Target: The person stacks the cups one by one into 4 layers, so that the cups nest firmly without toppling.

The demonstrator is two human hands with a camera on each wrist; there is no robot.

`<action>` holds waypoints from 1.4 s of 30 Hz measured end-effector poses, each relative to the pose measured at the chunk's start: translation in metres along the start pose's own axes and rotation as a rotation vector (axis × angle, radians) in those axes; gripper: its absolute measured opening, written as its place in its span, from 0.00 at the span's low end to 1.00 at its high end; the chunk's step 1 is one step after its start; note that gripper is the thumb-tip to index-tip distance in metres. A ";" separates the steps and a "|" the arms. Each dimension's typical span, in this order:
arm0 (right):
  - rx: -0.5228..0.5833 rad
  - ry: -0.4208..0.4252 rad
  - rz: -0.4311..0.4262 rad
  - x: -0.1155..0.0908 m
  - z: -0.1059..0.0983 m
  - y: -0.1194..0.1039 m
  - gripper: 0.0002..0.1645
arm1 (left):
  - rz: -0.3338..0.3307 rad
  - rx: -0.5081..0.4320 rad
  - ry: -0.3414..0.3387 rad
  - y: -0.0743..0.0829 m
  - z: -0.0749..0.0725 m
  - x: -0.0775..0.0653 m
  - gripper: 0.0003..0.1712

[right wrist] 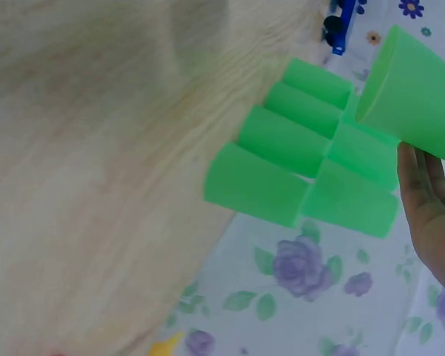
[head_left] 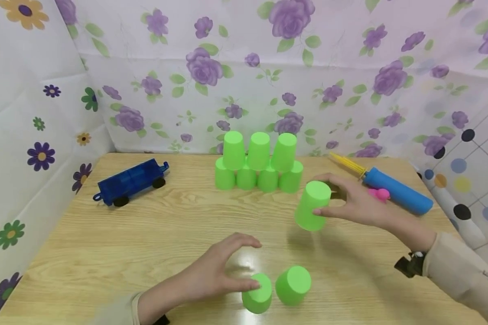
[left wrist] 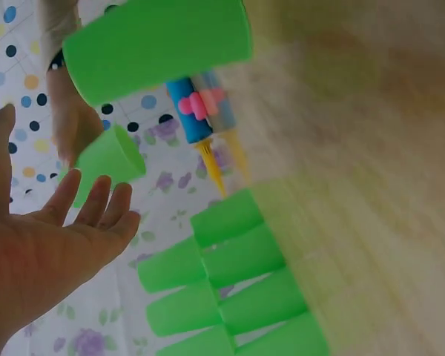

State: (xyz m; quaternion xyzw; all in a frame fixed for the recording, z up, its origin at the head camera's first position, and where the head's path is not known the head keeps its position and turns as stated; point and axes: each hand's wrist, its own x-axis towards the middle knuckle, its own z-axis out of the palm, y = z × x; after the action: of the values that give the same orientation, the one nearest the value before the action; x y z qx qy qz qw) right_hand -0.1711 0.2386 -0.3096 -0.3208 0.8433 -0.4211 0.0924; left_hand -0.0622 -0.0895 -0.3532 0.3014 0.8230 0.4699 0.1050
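My right hand [head_left: 355, 201] grips an upside-down green cup [head_left: 312, 206] between thumb and fingers, lifted over the table to the right of a cup stack. The stack stands at the back, with a bottom row [head_left: 267, 180] of several inverted green cups and three more in an upper row [head_left: 259, 151]. In the head view my left hand [head_left: 213, 268] has its fingers spread, its thumb overlapping a green cup [head_left: 258, 298] near the front. Beside that cup stands another inverted green cup [head_left: 293, 285]. The left wrist view shows the left palm [left wrist: 55, 248] holding nothing.
On the left of the wooden table [head_left: 146, 239] lies a blue toy wagon [head_left: 132, 181] with black wheels. A blue pump [head_left: 398, 189] with a yellow tip and a pink piece [head_left: 380, 194] lies at the back right. Flowered cloth [head_left: 248, 81] hangs behind the table.
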 end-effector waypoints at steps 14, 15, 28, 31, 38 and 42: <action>-0.174 0.308 -0.133 0.083 -0.013 -0.046 0.38 | 0.129 0.071 0.044 0.006 0.015 -0.026 0.35; -0.160 0.324 -0.118 0.091 -0.014 -0.046 0.38 | 0.131 0.093 0.059 0.005 0.016 -0.026 0.35; 0.001 0.448 0.021 0.147 -0.020 -0.049 0.41 | 0.133 0.068 0.035 -0.001 0.025 -0.020 0.33; 0.070 0.466 0.062 0.150 -0.019 -0.046 0.40 | 0.132 0.034 0.019 -0.002 0.030 -0.019 0.33; 0.072 0.475 0.090 0.152 -0.012 -0.038 0.39 | 0.076 -0.008 -0.033 -0.003 0.034 -0.018 0.33; 0.067 0.460 0.104 0.153 -0.010 -0.037 0.39 | 0.092 0.006 -0.047 -0.003 0.037 -0.017 0.33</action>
State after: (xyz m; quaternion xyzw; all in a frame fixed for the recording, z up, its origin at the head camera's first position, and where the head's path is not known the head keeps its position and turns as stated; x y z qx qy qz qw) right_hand -0.2771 0.1341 -0.2570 -0.1695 0.8430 -0.5057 -0.0698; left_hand -0.0329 -0.0746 -0.3777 0.3501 0.8069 0.4647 0.1018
